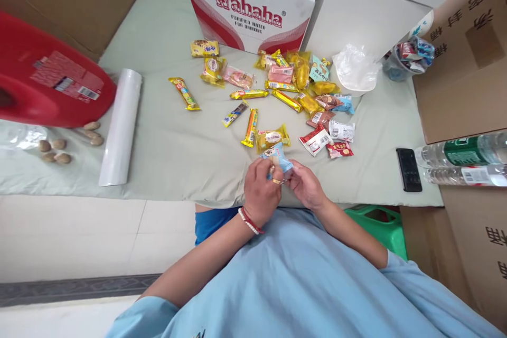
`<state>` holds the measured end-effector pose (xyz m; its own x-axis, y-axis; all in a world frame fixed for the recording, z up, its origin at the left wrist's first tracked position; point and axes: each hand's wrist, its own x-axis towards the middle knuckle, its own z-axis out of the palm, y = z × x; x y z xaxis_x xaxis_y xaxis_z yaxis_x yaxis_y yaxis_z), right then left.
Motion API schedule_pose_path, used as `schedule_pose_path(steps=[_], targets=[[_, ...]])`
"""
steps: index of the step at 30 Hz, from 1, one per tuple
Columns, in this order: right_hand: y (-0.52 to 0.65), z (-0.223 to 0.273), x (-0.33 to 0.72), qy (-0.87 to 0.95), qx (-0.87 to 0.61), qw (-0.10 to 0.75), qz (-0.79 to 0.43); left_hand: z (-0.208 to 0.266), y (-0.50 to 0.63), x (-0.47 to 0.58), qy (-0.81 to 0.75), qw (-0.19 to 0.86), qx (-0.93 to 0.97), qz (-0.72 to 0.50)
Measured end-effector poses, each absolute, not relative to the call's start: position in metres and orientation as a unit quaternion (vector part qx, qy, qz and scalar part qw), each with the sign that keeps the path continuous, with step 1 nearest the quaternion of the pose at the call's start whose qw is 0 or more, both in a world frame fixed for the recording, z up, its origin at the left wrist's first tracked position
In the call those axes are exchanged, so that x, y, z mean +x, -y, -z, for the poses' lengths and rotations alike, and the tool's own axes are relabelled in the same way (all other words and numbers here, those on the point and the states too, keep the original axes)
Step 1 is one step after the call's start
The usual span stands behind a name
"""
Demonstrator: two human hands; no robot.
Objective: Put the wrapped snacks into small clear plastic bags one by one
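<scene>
Both my hands meet at the near edge of the table, gripping a small light-blue snack packet (277,159) between them. My left hand (262,194), with a ring and a red-and-white bead bracelet, pinches the packet's near left end. My right hand (306,186) holds its right side. Just beyond the packet lies a yellow wrapped cake (272,137), and several more wrapped snacks (301,96) are scattered across the pale green tablecloth (170,142).
A white roll (121,125) lies at the left beside several nuts (59,149) and a red container (47,76). A Wahaha carton (249,0) stands behind the snacks. A white bowl with plastic (355,73), a black phone (409,169) and water bottles (463,161) sit right.
</scene>
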<state>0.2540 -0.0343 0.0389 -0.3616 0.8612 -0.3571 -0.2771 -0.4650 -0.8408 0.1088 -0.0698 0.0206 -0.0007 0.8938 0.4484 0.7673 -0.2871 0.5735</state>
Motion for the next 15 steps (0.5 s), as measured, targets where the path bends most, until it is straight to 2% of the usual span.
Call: schedule_pose_path(steps=[3, 6, 8, 11, 15], targets=[[0.032, -0.038, 0.257, 0.316, -0.43, 0.403, -0.743, -0.018, 0.071, 0.114, -0.511, 0.124, 0.759, -0.384], [0.024, -0.033, 0.262, 0.309, -0.466, 0.431, -0.709, -0.017, 0.07, 0.114, -0.447, 0.293, 0.738, -0.412], [0.019, -0.029, 0.268, 0.303, -0.466, 0.441, -0.704, -0.017, 0.069, 0.11, -0.5, 0.369, 0.639, -0.453], [0.016, -0.027, 0.28, 0.343, -0.475, 0.433, -0.685, -0.019, 0.065, 0.098, -0.612, 0.379, 0.519, -0.461], [0.012, -0.027, 0.31, 0.455, -0.502, 0.364, -0.638, -0.027, 0.066, 0.062, -0.637, 0.311, 0.577, -0.406]])
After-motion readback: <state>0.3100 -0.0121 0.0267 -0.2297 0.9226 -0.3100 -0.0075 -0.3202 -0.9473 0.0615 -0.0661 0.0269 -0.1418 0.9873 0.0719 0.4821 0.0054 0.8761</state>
